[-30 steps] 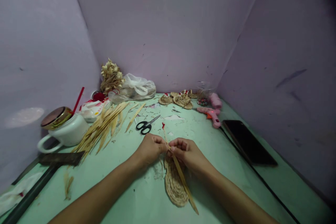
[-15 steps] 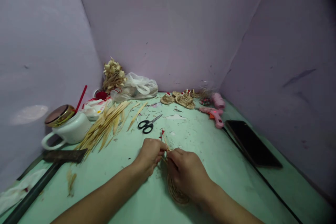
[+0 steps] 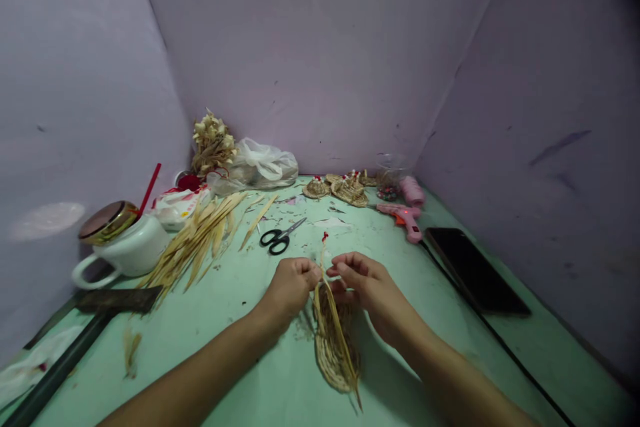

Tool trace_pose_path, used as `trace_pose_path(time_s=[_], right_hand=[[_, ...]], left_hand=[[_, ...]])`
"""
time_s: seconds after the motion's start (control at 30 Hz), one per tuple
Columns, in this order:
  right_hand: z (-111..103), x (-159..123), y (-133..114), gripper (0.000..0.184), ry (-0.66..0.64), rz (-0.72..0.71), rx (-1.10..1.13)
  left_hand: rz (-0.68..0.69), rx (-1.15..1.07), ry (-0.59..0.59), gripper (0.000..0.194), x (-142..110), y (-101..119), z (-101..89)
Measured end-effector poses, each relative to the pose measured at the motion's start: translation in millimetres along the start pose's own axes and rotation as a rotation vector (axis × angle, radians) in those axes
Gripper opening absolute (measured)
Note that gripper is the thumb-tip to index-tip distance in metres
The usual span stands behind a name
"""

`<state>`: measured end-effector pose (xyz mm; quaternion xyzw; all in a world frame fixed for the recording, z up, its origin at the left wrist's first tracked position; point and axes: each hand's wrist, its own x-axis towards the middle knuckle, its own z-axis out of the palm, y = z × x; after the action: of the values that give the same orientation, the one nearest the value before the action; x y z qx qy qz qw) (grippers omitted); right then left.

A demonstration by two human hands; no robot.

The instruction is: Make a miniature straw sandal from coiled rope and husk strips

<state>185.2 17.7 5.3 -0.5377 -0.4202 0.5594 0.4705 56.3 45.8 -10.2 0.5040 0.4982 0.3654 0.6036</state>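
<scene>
My left hand (image 3: pixel 293 287) pinches a thin straw strip (image 3: pixel 336 328) near the toe of a woven straw slipper sole (image 3: pixel 333 363). The strip trails down over the sole to its near end, and a small red tip (image 3: pixel 325 237) sticks up beyond my fingers. Just right of the strip, my right hand (image 3: pixel 367 287) has its fingers apart and slightly curled, with nothing visible in them. Whether its lower fingers touch the sole cannot be made out. Black-handled scissors (image 3: pixel 280 237) lie beyond my left hand.
Dried straw strips (image 3: pixel 200 240) and a white mug (image 3: pixel 133 250) are at left, near a hammer (image 3: pixel 117 300). Small woven slippers (image 3: pixel 350 190) sit at the back. To the right are a pink glue gun (image 3: pixel 405 217) with a black cord and a dark phone (image 3: pixel 473 270).
My right hand has let go and moved up and right, its fingers opening. More of the sole and the trailing strip now shows. The red tip has shifted slightly up and right.
</scene>
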Motion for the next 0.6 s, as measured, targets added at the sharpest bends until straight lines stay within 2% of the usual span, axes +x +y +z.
trace_pose_path(time_s=[0.07, 0.13, 0.2, 0.33, 0.47, 0.6], right_hand=[[3, 0, -1, 0.013, -0.143, 0.190, 0.217], [4, 0, 0, 0.008, -0.204, 0.268, 0.242], [4, 1, 4, 0.009, -0.185, 0.253, 0.162], [1, 5, 11, 0.018, -0.109, 0.121, -0.013], [-1, 8, 12, 0.018, -0.164, 0.094, -0.053], [1, 7, 13, 0.018, -0.152, 0.095, -0.029]], left_hand=[[0.009, 0.017, -0.070, 0.025, -3, 3, 1.3], [0.018, 0.056, -0.126, 0.025, -5, 5, 1.8], [0.043, 0.124, -0.144, 0.025, -5, 5, 1.0], [0.091, 0.285, -0.108, 0.018, -1, 5, -2.9], [0.072, 0.354, -0.142, 0.013, 4, 5, -6.9], [0.065, 0.391, -0.075, 0.009, 6, 7, -10.4]])
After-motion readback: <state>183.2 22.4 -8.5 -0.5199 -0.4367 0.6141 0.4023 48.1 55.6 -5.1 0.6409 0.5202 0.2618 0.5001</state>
